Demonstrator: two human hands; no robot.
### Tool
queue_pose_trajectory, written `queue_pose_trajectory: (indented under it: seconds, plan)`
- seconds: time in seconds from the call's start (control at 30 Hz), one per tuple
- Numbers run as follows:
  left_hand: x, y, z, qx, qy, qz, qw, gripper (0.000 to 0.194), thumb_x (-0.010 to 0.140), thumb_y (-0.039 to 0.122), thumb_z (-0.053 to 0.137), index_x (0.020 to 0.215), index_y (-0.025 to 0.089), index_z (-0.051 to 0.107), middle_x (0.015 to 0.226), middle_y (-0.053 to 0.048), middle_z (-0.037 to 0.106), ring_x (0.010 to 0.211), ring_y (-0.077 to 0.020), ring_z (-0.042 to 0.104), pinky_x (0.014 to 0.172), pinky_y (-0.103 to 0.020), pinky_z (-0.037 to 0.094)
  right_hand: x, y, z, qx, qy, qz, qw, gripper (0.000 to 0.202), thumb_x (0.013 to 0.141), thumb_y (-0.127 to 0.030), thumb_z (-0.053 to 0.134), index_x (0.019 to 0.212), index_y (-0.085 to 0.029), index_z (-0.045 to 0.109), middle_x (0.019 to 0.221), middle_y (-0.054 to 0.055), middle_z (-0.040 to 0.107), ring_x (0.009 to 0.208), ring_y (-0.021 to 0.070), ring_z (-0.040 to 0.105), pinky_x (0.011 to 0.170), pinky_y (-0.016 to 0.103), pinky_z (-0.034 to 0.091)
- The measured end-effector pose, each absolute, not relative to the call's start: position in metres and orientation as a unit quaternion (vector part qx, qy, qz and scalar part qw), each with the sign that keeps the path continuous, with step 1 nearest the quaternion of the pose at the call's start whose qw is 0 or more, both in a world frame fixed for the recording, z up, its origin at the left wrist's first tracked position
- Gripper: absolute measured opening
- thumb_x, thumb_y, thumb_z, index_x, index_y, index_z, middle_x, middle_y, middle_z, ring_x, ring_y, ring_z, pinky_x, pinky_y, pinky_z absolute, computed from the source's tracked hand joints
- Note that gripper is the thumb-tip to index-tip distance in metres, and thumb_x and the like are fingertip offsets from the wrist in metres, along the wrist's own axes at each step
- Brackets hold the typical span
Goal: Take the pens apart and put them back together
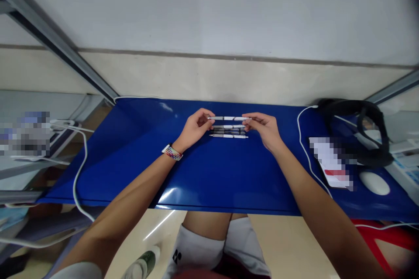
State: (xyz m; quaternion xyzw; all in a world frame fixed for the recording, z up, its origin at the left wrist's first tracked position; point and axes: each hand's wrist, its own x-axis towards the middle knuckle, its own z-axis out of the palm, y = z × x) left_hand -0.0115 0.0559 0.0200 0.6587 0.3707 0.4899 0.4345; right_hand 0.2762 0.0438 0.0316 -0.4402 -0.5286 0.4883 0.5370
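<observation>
A white and grey pen (228, 118) lies crosswise between my two hands, its tip toward the left. My left hand (197, 126) pinches the tip end between thumb and fingers. The other end is pinched by my right hand (263, 128). Just in front of this pen, several similar pens (229, 132) lie side by side on the blue table (225, 170), all roughly parallel to it. Fingers of both hands are close to the ends of the upper pens and partly cover them.
To the right are a phone (330, 163) with a blurred screen, a white mouse (375, 182) and a black headset or strap (376, 126). A white cable (303, 148) runs beside the phone. Another white cable (77, 183) hangs over the left edge. A wall (222, 76) closes off the back.
</observation>
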Motion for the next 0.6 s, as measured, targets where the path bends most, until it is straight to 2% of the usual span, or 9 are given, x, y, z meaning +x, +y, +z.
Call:
queue_pose_trajectory:
  seconds: [0.13,0.27,0.3,0.33,0.4,0.47,0.6]
  plan:
    - [-0.011,0.057,0.016,0.653,0.347,0.502,0.449,0.027,0.103,0.040,0.076,0.122,0.022,0.070,0.088,-0.002,0.072,0.073,-0.0136,0.069,0.070,-0.028,0.059,0.276,0.045,0.029,-0.436,-0.518,0.503,0.537,0.029,0.077,-0.042,0.095,0.100,-0.025,0.091,0.083,0.004,0.083,0.066,0.0181,0.071,0.069,0.037,0.063]
    - [-0.011,0.060,0.014,0.667,0.344,0.532,0.392,0.064,0.086,0.031,0.093,0.143,0.027,0.064,0.113,-0.005,0.075,0.100,-0.0192,0.074,0.084,-0.031,0.061,0.275,0.044,0.027,-0.429,-0.512,0.516,0.536,0.028,0.079,-0.042,0.095,0.101,-0.025,0.091,0.083,0.004,0.082,0.066,0.0171,0.071,0.070,0.035,0.062]
    - [-0.011,0.060,0.014,0.670,0.350,0.528,0.387,0.058,0.088,0.033,0.093,0.139,0.026,0.067,0.113,-0.005,0.075,0.103,-0.0200,0.074,0.088,-0.032,0.060,0.275,0.044,0.027,-0.428,-0.511,0.519,0.535,0.028,0.079,-0.042,0.094,0.101,-0.025,0.091,0.082,0.003,0.082,0.066,0.0168,0.071,0.070,0.035,0.062]
    - [-0.012,0.060,0.015,0.672,0.358,0.518,0.389,0.044,0.093,0.036,0.088,0.131,0.025,0.071,0.106,-0.005,0.076,0.099,-0.0195,0.073,0.089,-0.033,0.059,0.274,0.043,0.026,-0.427,-0.511,0.522,0.532,0.028,0.080,-0.042,0.094,0.101,-0.025,0.091,0.083,0.003,0.082,0.066,0.0167,0.071,0.069,0.034,0.062]
    - [-0.012,0.058,0.017,0.672,0.376,0.495,0.403,0.024,0.104,0.044,0.075,0.114,0.022,0.074,0.088,-0.002,0.074,0.084,-0.0170,0.071,0.085,-0.032,0.056,0.273,0.043,0.026,-0.426,-0.513,0.527,0.527,0.029,0.080,-0.043,0.095,0.101,-0.025,0.091,0.083,0.004,0.083,0.066,0.0168,0.071,0.069,0.034,0.062]
    - [-0.013,0.056,0.021,0.666,0.387,0.487,0.413,0.026,0.106,0.048,0.071,0.108,0.022,0.074,0.077,0.001,0.071,0.073,-0.0158,0.066,0.077,-0.031,0.053,0.272,0.042,0.025,-0.425,-0.515,0.529,0.524,0.029,0.079,-0.043,0.095,0.101,-0.024,0.091,0.083,0.004,0.083,0.066,0.0168,0.071,0.069,0.034,0.062]
    - [-0.014,0.053,0.027,0.653,0.396,0.489,0.422,0.031,0.106,0.053,0.069,0.106,0.022,0.073,0.074,0.002,0.068,0.069,-0.0156,0.065,0.073,-0.030,0.052,0.270,0.041,0.025,-0.419,-0.515,0.529,0.528,0.028,0.081,-0.042,0.095,0.102,-0.025,0.090,0.084,0.004,0.083,0.066,0.0167,0.071,0.069,0.035,0.062]
